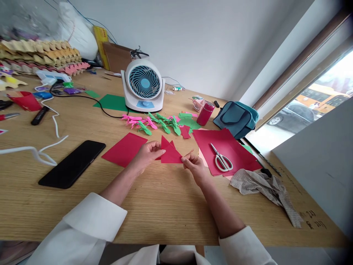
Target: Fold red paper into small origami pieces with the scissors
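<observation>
Between my two hands a piece of red paper (171,154), folded into pointed triangular flaps, is held above the wooden table. My left hand (147,155) pinches its left side, thumb on the front. At its lower right corner my right hand (195,165) pinches the paper between thumb and finger. A flat sheet of red paper (124,147) lies partly behind my left hand. To the right, white-handled scissors (223,162) rest on a stack of red sheets (237,147). Beyond the held paper lie several green paper figures (174,126) and pink paper figures (134,119).
A white fan (145,86) stands at the back. A black phone (73,163) and white cable (30,150) lie at left. A red bottle (205,113), teal bag (236,119) and crumpled cloth (264,189) are on the right. Egg trays (38,55) are stacked far left.
</observation>
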The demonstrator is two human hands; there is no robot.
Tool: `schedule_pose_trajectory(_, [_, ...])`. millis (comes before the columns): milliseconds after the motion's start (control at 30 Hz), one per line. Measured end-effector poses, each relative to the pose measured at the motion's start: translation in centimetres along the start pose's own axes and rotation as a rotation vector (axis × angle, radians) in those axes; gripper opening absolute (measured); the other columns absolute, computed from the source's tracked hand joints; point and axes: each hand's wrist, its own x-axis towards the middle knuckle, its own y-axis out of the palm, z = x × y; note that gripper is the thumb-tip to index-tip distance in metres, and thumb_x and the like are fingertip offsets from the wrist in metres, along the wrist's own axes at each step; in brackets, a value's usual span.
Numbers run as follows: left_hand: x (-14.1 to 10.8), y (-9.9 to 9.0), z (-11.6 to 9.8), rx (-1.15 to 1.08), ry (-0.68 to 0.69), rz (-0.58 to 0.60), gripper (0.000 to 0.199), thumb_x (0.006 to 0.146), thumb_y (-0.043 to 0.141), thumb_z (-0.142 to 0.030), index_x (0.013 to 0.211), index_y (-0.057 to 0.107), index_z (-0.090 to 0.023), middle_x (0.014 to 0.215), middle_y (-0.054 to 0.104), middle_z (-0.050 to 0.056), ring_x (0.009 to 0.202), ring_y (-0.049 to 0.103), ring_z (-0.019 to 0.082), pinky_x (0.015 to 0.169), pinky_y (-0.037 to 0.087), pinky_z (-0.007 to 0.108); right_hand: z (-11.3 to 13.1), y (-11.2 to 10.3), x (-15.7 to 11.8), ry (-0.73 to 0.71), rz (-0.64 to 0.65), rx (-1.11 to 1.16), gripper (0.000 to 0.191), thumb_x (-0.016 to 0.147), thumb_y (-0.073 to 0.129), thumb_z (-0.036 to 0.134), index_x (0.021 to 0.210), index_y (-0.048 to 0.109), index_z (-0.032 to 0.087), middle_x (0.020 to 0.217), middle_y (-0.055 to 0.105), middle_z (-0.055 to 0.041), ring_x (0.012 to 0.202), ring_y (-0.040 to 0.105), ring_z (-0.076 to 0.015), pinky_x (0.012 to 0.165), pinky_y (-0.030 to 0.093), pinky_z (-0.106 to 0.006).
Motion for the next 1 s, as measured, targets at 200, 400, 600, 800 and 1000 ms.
schedule_pose_trajectory(200, [-0.3, 0.5, 0.3, -0.026, -0.009, 0.072, 0.04, 0.062, 0.082, -0.043, 0.086, 0.067, -0.015, 0.077, 0.069, 0.001, 0.07, 0.061, 0.014, 0.068, 0.047, 0.026, 0.1, 1.3, -0.4, 0.044, 0.142, -0.02, 0.045, 0.066, 0.076, 0.059, 0.062, 0.056, 0.019, 0.053, 0.044, 0.0056, 0.051, 0.03, -0.0083, 0.05, 0.021, -0.025])
schedule_pose_trajectory(400, [-0.7, 0.9, 0.7, 0.02, -0.075, 0.102, 0.04, 0.062, 0.082, -0.047, 0.078, 0.067, -0.014, 0.071, 0.068, 0.001, 0.065, 0.059, 0.015, 0.063, 0.047, 0.027, 0.3, 1.2, -0.6, 0.033, 0.158, -0.019, 0.044, 0.07, 0.073, 0.059, 0.066, 0.056, 0.019, 0.057, 0.046, 0.005, 0.053, 0.031, -0.0083, 0.051, 0.022, -0.025])
schedule_pose_trajectory(600, [-0.8, 1.1, 0.5, 0.0, -0.049, 0.134, 0.042, 0.066, 0.079, -0.052, 0.082, 0.068, -0.015, 0.073, 0.068, 0.001, 0.066, 0.059, 0.013, 0.062, 0.046, 0.025, -0.3, 0.9, -0.6, -0.054, 0.148, -0.07, 0.042, 0.078, 0.067, 0.058, 0.067, 0.054, 0.019, 0.058, 0.042, 0.0049, 0.053, 0.03, -0.009, 0.05, 0.023, -0.025])
schedule_pose_trajectory(800, [-0.6, 1.1, 1.0, -0.025, -0.021, 0.133, 0.041, 0.069, 0.077, -0.052, 0.084, 0.068, -0.015, 0.078, 0.069, 0.001, 0.072, 0.061, 0.014, 0.069, 0.048, 0.025, -0.2, 0.6, -0.9, -0.197, 0.15, -0.373, 0.03, 0.086, 0.063, 0.043, 0.07, 0.058, 0.018, 0.062, 0.049, 0.0026, 0.057, 0.038, -0.0103, 0.054, 0.029, -0.025])
schedule_pose_trajectory(1000, [-1.0, 1.1, 1.1, 0.079, -0.141, 0.21, 0.037, 0.073, 0.071, -0.048, 0.087, 0.066, -0.014, 0.078, 0.067, 0.001, 0.068, 0.059, 0.012, 0.061, 0.047, 0.023, 0.4, 0.0, -1.9, -0.113, 0.21, -0.357, 0.019, 0.086, 0.063, 0.036, 0.09, 0.062, 0.017, 0.068, 0.054, 0.0028, 0.059, 0.042, -0.0104, 0.055, 0.034, -0.023])
